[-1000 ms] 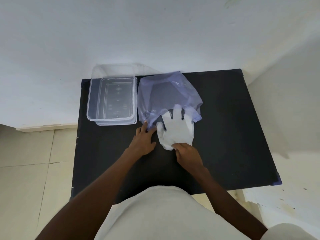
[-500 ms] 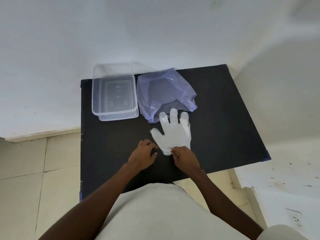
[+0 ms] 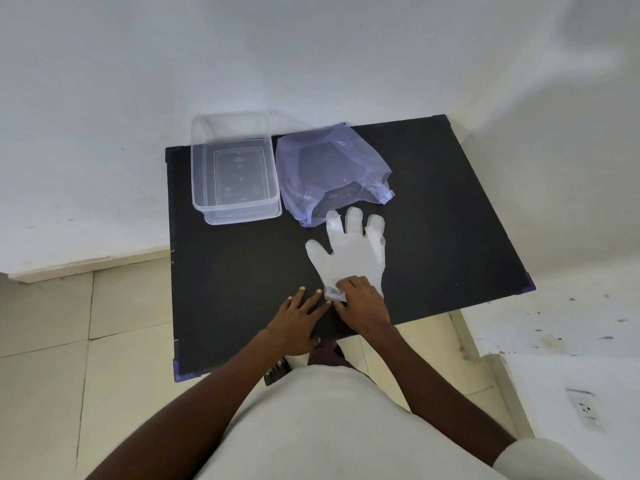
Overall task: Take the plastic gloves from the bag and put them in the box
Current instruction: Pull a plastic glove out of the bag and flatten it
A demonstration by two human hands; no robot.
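Translucent white plastic gloves (image 3: pixel 349 251) lie flat on the black table (image 3: pixel 242 282), fingers pointing away from me, fully outside the bag. My right hand (image 3: pixel 360 303) pinches the crumpled cuff at their near edge. My left hand (image 3: pixel 301 320) rests flat on the table just left of the cuff, fingers spread, fingertips close to the cuff. The pale blue plastic bag (image 3: pixel 329 171) lies open and slack behind the gloves. The clear plastic box (image 3: pixel 235 174) stands open at the back left, beside the bag.
A white wall runs behind the table and along its right side. Pale tiled floor lies to the left and in front. A wall socket (image 3: pixel 585 410) sits low on the right. My feet show under the table's near edge.
The gloves have slid toward me, out of the bag's mouth. My left hand let go of the bag and came back beside the cuff. The view shifted as well.
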